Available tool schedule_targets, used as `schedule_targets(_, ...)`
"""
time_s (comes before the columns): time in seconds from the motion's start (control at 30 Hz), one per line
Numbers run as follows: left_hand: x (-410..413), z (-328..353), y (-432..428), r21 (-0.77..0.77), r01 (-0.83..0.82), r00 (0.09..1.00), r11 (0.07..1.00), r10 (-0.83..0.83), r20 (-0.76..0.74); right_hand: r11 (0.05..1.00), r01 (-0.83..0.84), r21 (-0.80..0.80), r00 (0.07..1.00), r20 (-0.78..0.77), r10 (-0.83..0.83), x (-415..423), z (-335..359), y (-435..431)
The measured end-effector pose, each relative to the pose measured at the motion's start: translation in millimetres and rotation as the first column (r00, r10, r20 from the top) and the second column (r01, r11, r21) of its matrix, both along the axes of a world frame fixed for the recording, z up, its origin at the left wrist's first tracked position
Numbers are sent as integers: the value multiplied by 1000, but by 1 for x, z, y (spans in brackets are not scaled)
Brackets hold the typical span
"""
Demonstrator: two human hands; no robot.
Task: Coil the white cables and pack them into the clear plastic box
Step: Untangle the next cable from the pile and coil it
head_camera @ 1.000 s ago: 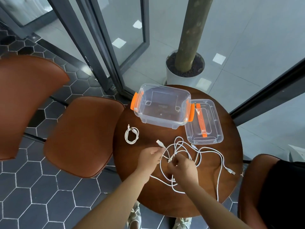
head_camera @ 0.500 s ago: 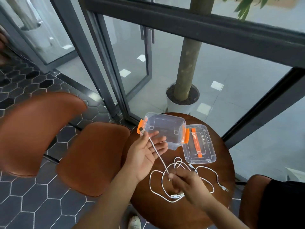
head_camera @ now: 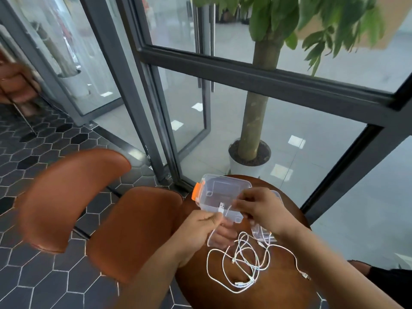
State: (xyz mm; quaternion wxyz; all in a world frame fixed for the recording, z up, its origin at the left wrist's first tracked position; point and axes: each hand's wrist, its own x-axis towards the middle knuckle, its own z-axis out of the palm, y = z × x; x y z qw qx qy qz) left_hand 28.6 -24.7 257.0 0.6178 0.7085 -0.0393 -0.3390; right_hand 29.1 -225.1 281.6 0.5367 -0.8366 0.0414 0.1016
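Sitting open at far edge of round table [head_camera: 278,293], clear plastic box [head_camera: 223,190] looks empty, ready for packing. Tangled white cables [head_camera: 243,264] sprawl on tabletop nearer person, uncoiled. Left hand [head_camera: 198,228] pinches one cable just below plug [head_camera: 221,207], anchoring the end. Right hand [head_camera: 260,210] pinches same strand beside it, likely to form first loop.

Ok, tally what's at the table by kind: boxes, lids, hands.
Clear plastic box with orange latch: 1
Clear plastic lid, partly hidden: 1
Hands, left hand and right hand, pinching a white cable: 2
Total: 4
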Motion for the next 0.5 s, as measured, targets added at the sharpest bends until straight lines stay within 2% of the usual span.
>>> schedule_targets(0.07, -2, -1, -4, -28, -97, 995, 995, 98, 12, 991, 31, 129, 999, -23, -28, -8, 14, 14)
schedule_targets(0.13, -3, -1, -8, -138, -234, 972, 962, 227, -66, 976, 44, 214, 999, -30, -39, -19, 19, 28)
schedule_targets(0.17, -4, 0, -10, -222, -321, 943, 921, 288, -167, 980, 29, 196, 1000, 4, -31, -26, 18, 35)
schedule_targets(0.23, -4, 4, -14, -369, -460, 867, 808, 318, -384, 999, -6, 53, 994, 109, 1, -41, 8, 49)
schedule_targets(0.3, -5, 9, -17, -423, -523, 821, 739, 304, -484, 996, 1, -93, 979, 203, 18, -54, -4, 59)
schedule_targets(0.4, -1, 16, -20, -449, -528, 833, 721, 337, -439, 994, -3, -111, 968, 248, 30, -67, -19, 62)
schedule_targets(0.5, 1, 20, -19, -461, -509, 849, 727, 336, -407, 996, -6, -93, 986, 168, 22, -67, -27, 52)
